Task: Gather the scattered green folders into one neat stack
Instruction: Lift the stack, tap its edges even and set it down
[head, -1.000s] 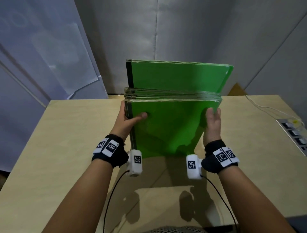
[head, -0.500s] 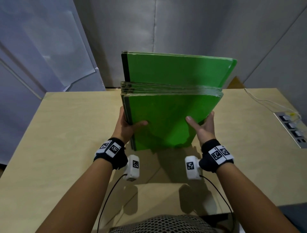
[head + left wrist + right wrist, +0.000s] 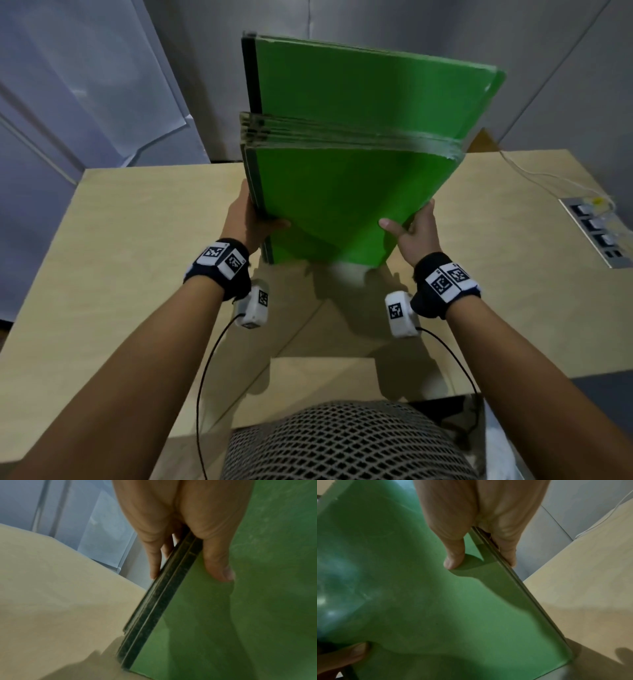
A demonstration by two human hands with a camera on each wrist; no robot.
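A bundle of several green folders (image 3: 342,195) with dark spines stands upright on its lower edge over the wooden table (image 3: 137,274). One folder at the back (image 3: 359,85) sticks up higher than the others. My left hand (image 3: 251,219) grips the spine side, thumb on the front cover and fingers behind (image 3: 217,561). My right hand (image 3: 416,229) grips the open-edge side the same way, thumb on the front (image 3: 453,559). In the left wrist view the dark spines (image 3: 159,601) run down to the table. The bundle's back face is hidden.
A power strip (image 3: 596,236) with a white cable (image 3: 534,178) lies at the table's right edge. Grey wall panels (image 3: 102,85) stand behind the table. The table's near edge (image 3: 513,373) is close to my body.
The upright bundle has come nearer to me and risen in view. My right hand slid down its edge and its thumb now lies on the front cover.
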